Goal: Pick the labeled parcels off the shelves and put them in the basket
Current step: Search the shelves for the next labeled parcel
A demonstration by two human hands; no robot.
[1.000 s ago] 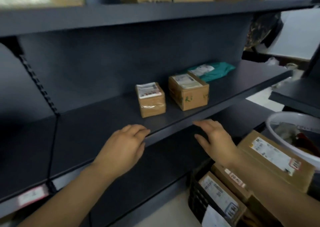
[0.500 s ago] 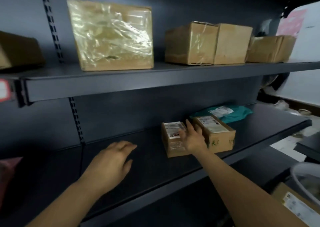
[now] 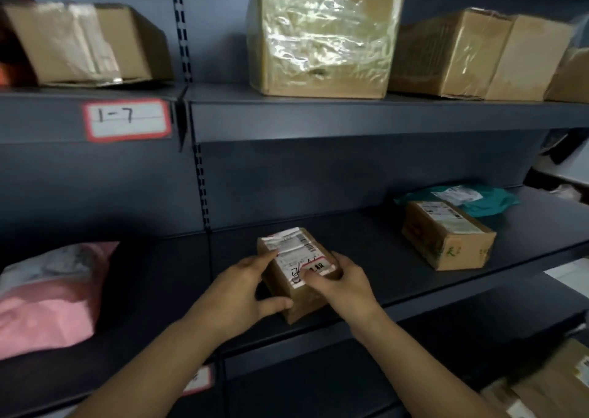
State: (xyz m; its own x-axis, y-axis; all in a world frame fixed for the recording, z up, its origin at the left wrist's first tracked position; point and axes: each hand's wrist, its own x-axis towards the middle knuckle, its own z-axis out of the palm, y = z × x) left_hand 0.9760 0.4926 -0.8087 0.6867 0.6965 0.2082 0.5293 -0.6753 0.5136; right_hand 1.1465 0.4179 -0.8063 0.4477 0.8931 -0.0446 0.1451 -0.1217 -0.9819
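L hand (image 3: 243, 293) + R hand (image 3: 345, 287) grip 1 labeled box (image 3: 293, 256).

Both hands are gripping a small labeled parcel (image 3: 298, 272) on the middle shelf (image 3: 366, 248): left hand (image 3: 237, 293) is clasping its left side, right hand (image 3: 341, 282) its right.

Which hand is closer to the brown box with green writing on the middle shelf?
Right. The right hand grips the small parcel, left of the green-marked box and apart from it; the left hand holds the parcel's other side, farther left.
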